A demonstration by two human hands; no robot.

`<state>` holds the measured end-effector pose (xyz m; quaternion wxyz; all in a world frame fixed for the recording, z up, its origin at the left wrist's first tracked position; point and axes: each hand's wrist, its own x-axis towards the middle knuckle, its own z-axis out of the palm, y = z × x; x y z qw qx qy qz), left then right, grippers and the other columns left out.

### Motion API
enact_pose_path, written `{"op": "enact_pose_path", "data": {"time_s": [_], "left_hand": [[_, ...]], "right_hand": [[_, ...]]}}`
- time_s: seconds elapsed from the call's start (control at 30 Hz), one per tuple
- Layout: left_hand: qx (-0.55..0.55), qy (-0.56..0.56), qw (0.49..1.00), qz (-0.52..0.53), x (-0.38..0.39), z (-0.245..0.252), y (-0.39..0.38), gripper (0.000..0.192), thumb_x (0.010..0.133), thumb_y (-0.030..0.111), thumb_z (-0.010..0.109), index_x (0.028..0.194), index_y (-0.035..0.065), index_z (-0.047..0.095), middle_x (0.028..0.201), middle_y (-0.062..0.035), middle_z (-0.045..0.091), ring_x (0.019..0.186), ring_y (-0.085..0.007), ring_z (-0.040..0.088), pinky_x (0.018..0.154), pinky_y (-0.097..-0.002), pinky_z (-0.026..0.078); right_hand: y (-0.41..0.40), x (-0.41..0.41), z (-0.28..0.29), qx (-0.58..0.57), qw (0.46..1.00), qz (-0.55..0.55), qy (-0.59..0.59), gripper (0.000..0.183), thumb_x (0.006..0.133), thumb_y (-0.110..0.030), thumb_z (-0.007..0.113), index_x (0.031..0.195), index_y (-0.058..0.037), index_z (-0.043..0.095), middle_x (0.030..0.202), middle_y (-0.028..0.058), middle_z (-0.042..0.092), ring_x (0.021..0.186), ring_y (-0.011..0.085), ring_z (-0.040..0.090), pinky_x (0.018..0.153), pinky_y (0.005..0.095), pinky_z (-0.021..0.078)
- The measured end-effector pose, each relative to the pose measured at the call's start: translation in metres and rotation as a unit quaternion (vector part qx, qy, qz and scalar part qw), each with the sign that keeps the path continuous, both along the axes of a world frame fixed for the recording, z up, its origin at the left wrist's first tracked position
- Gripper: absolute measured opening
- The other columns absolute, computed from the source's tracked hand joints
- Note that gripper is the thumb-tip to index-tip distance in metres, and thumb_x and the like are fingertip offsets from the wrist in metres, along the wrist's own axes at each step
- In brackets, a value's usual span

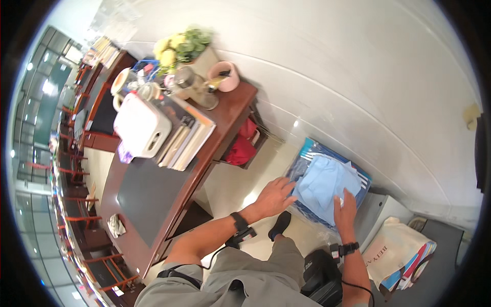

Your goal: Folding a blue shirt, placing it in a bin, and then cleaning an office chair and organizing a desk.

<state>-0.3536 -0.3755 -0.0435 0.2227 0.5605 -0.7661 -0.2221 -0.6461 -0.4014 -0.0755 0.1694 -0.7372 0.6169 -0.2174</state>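
Note:
A folded light blue cloth (326,184) lies before me, on a dark blue pack in clear plastic wrapping (312,147) with white stripes. My left hand (273,196) is at the near left edge of the cloth, its fingers spread and nothing held. On the right side, my right hand (346,213) reaches over the cloth's edge with thumb and forefinger apart. A small white spot shows between those fingers, too small to identify. Whether the right fingertips touch the cloth is hard to tell.
To the left stands a wooden desk (234,109) with a stack of books (188,142), a white plastic box (140,124), a pink cup (226,78) and yellow flowers (168,53). A canvas tote bag (395,249) lies at right; a black bag (322,276) is by my leg.

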Motion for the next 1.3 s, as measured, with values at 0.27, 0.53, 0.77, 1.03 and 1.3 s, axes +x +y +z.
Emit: {"op": "enact_pose_path", "data": {"time_s": [0.27,0.53,0.77,1.03,1.3], "left_hand": [[0.097,0.021,0.973,0.209,0.131,0.055,0.172,0.035,0.088,0.028,0.065,0.111,0.0018,0.065,0.109,-0.0163,0.065,0.103,-0.0351,0.061,0.088,-0.0422,0.05],[0.119,0.081,0.9,0.411,0.219,0.057,0.35,0.032,0.087,0.024,0.066,0.11,0.0027,0.066,0.105,-0.0172,0.067,0.092,-0.0337,0.065,0.08,-0.0401,0.054],[0.066,0.101,0.85,0.513,0.281,0.056,0.475,0.025,0.086,0.016,0.068,0.106,0.0007,0.067,0.096,-0.0184,0.068,0.08,-0.0287,0.068,0.07,-0.036,0.054],[0.039,0.078,0.809,0.582,0.315,0.028,0.558,0.026,0.088,0.021,0.066,0.102,0.0002,0.069,0.095,-0.0184,0.069,0.08,-0.0291,0.068,0.072,-0.0365,0.054],[0.096,0.153,0.73,0.659,0.306,0.041,0.585,0.028,0.088,0.023,0.065,0.102,-0.0007,0.068,0.092,-0.0188,0.07,0.081,-0.0291,0.068,0.074,-0.0363,0.054]], "right_hand": [[0.107,0.059,0.005,0.268,0.945,0.17,-0.082,0.036,0.088,-0.027,0.064,0.113,0.0002,0.063,0.089,0.0184,0.069,0.08,0.0317,0.067,0.072,0.0374,0.0521],[0.153,0.167,0.018,0.273,0.871,0.408,-0.012,0.036,0.088,-0.028,0.063,0.11,0.0009,0.064,0.089,0.0199,0.068,0.08,0.0318,0.066,0.071,0.0377,0.051],[0.187,0.277,0.053,0.262,0.858,0.442,0.024,0.034,0.087,-0.029,0.057,0.107,-0.0013,0.065,0.089,0.0191,0.067,0.082,0.0386,0.063,0.073,0.0446,0.0505],[0.244,0.329,0.044,0.293,0.791,0.536,0.022,0.04,0.087,-0.03,0.058,0.112,0.0008,0.064,0.096,0.0192,0.068,0.087,0.0364,0.064,0.078,0.0429,0.051],[0.253,0.359,0.057,0.293,0.772,0.56,0.066,0.041,0.086,-0.031,0.062,0.113,0.0009,0.064,0.093,0.0212,0.069,0.089,0.0376,0.065,0.081,0.0426,0.0512]]}}
